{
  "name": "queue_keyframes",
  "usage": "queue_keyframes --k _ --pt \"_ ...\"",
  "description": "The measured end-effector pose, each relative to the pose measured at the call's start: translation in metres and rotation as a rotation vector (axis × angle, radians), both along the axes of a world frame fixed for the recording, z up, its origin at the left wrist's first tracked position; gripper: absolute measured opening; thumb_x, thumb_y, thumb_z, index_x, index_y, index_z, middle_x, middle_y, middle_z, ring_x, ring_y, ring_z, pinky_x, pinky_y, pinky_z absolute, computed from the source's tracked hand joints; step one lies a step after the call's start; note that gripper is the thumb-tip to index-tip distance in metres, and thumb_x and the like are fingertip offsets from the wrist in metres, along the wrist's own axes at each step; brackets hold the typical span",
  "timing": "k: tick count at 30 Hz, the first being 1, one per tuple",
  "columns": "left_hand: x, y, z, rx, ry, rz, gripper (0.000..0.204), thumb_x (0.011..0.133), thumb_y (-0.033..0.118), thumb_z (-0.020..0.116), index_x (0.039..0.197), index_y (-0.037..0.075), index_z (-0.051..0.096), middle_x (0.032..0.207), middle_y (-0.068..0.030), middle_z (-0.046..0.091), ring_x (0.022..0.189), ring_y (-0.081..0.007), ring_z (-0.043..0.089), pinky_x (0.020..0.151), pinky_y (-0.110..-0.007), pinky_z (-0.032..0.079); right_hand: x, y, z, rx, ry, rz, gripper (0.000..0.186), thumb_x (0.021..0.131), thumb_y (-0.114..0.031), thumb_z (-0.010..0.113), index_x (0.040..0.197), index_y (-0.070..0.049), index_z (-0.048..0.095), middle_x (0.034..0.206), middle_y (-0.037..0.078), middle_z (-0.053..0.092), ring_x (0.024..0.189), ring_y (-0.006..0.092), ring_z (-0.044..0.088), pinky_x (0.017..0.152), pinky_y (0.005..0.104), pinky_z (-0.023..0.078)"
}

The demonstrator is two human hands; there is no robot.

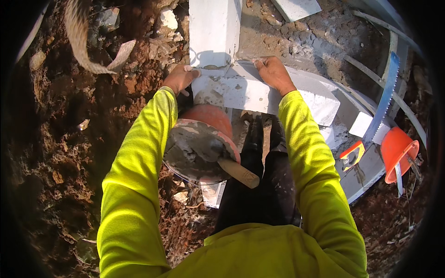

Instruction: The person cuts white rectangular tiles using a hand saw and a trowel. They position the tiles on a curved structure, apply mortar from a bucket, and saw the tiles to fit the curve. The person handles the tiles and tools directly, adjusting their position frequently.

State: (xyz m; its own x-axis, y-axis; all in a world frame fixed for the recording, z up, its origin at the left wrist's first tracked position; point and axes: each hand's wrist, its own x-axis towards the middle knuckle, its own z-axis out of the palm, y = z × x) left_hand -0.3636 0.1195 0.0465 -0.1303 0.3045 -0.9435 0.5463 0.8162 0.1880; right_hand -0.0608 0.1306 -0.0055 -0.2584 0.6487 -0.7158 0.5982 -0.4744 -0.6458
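Observation:
A white block (250, 95) lies across the low wall in front of me, with grey mortar smeared on its left part. My left hand (181, 79) is closed on its left end, thumb near the upper edge. My right hand (274, 74) grips its far edge, fingers bent; the fingertips are partly hidden. Between my hands, a tall white block (214, 28) meets the wall, with wet mortar at its foot. Nearer me, an orange bucket (208, 118) sits behind a round pan of grey mortar (194, 150). A wooden-handled trowel (238, 173) rests in that mortar.
To the right, a handsaw (382, 104) leans on white blocks (320, 106) beside another orange bucket (396, 150) with a metal tool in it. Rough reddish soil (60, 162) lies left. A webbing strap (83, 41) hangs upper left. My legs (259, 185) stand close behind the wall.

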Motion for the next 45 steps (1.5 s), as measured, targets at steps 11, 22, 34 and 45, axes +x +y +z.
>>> queue_keyframes --k 11,22,34,45 --pt "0.002 0.003 0.002 0.031 0.178 -0.197 0.041 0.090 0.034 0.067 0.116 0.003 0.071 0.108 -0.0153 0.070 0.097 -0.0291 0.068 0.063 -0.043 0.062 -0.047 -0.030 0.044 0.796 -0.096 0.448 0.069 0.092 -0.041 0.062 0.152 -0.018 0.036 0.161 0.015 0.020 0.146 0.0443 0.018 0.116 0.0608 0.019" --pt "0.010 0.022 0.013 0.336 0.445 -0.678 0.037 0.082 0.017 0.063 0.109 -0.008 0.066 0.108 -0.0292 0.067 0.102 -0.0433 0.066 0.087 -0.047 0.055 -0.079 -0.053 0.031 0.891 -0.096 0.761 0.076 0.088 -0.056 0.061 0.151 -0.019 0.039 0.163 0.014 0.016 0.150 0.0407 0.010 0.116 0.0662 0.012" --pt "0.108 -0.033 0.150 1.119 0.269 0.156 0.039 0.085 0.005 0.057 0.123 -0.005 0.063 0.112 -0.0262 0.068 0.107 -0.0345 0.067 0.092 -0.038 0.052 -0.073 -0.043 0.049 0.899 -0.161 0.803 0.078 0.091 -0.051 0.059 0.153 -0.011 0.031 0.164 0.014 0.013 0.151 0.0384 0.011 0.118 0.0627 0.012" --pt "0.164 -0.203 0.241 1.073 0.106 0.159 0.042 0.084 -0.001 0.055 0.125 -0.006 0.061 0.123 -0.0209 0.063 0.113 -0.0349 0.063 0.097 -0.041 0.050 -0.044 -0.059 0.108 0.722 0.023 0.645 0.053 0.095 -0.025 0.061 0.143 -0.007 0.047 0.146 0.022 0.043 0.124 0.0435 0.050 0.102 0.0540 0.040"
